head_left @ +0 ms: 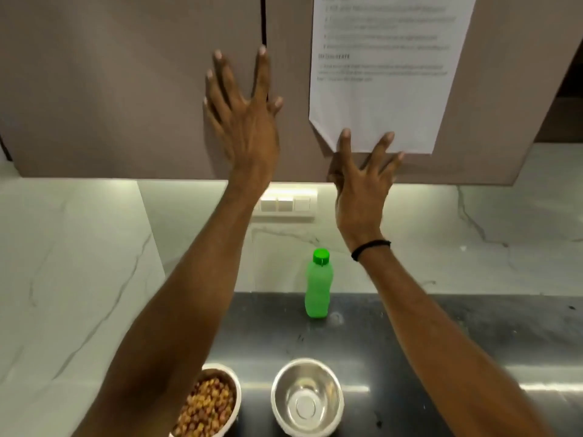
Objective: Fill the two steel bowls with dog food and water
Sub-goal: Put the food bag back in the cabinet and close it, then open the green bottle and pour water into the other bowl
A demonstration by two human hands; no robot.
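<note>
Two steel bowls stand on the dark counter near the bottom edge. The left bowl (235,392) holds brown dog food and is partly hidden by my left forearm. The right bowl (277,398) looks clear inside; I cannot tell if it holds water. A green bottle (318,287) with a green cap stands upright behind them. My left hand (244,121) is raised with fingers spread flat against the upper cabinet doors. My right hand (362,181) is raised lower, fingers spread, at the cabinet's bottom edge, holding nothing.
A printed paper sheet (388,74) is stuck on the right cabinet door (473,137). White wall switches (285,205) sit under the cabinet. The marble backsplash (79,263) surrounds the dark counter (441,335).
</note>
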